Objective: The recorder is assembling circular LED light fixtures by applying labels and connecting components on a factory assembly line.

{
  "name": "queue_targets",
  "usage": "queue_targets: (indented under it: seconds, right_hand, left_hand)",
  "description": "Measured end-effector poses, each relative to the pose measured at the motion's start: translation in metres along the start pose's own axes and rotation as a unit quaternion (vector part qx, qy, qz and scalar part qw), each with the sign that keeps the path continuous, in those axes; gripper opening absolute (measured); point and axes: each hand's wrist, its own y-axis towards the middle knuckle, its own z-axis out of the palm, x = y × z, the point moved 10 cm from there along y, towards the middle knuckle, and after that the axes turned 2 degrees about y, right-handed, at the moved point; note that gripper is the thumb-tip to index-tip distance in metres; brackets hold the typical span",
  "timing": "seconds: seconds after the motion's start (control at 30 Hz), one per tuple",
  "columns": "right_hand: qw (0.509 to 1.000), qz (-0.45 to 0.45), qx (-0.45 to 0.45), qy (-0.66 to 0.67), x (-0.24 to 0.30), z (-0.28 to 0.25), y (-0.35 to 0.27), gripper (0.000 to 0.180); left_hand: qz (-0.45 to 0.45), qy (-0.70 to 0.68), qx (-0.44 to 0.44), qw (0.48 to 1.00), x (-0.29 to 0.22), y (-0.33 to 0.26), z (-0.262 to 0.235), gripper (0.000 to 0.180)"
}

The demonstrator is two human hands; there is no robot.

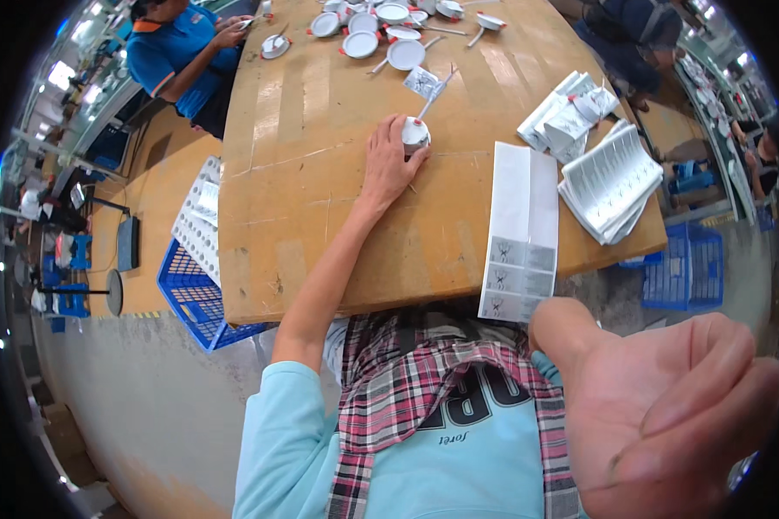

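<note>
My left hand (391, 162) is closed round a small round downlight (416, 134) standing on the table, its back housing showing with a red clip on top. A white lead (428, 105) runs away from it to a connector, beside a printed paper tag (421, 82). Large and near the camera at the lower right, my right hand (671, 411) is raised off the table with its fingers curled in. Whatever its fingertips may pinch is hidden. Between the hands, a long white label sheet (524, 199) with several grey printed labels overhangs the table's front edge.
Stacked folded leaflets (613, 182) lie at the table's (320, 251) right, with more papers (567, 117) behind. Several white downlights (360, 44) cluster at the far end. Blue crates (195, 298) stand on the floor by both sides. A person in blue (177, 56) works at the far left.
</note>
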Motion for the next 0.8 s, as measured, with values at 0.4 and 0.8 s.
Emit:
queue_targets:
  seconds: [0.4,0.8]
  right_hand:
    - [0.992,0.038,-0.112,0.041,0.005,0.027,-0.005,0.024]
    - [0.988,0.037,-0.148,-0.030,0.024,0.034,0.001,0.024]
  left_hand:
    - [-0.023,0.000,0.011,1.000,0.000,0.004,-0.003,0.063]
    - [-0.006,-0.017,-0.008,1.000,-0.003,0.008,-0.003,0.064]
